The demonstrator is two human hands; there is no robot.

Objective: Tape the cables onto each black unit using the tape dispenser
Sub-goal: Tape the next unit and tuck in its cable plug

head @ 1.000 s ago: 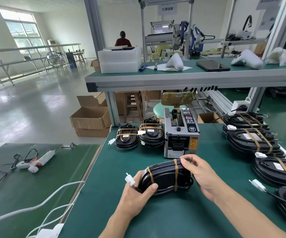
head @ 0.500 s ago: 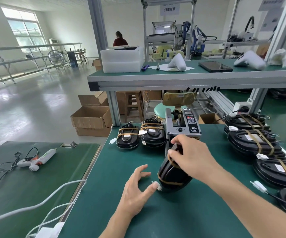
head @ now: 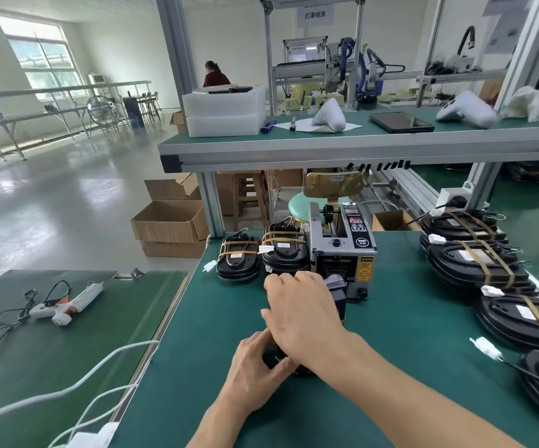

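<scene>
Black unit stands on edge on the green worktop, just in front of the tape dispenser, mostly hidden by both hands. Right hand lies over its top, fingers curled down the far side, gripping it. Left hand pinches its near lower end. Two taped units sit left of the dispenser; a row of others lines the right edge.
</scene>
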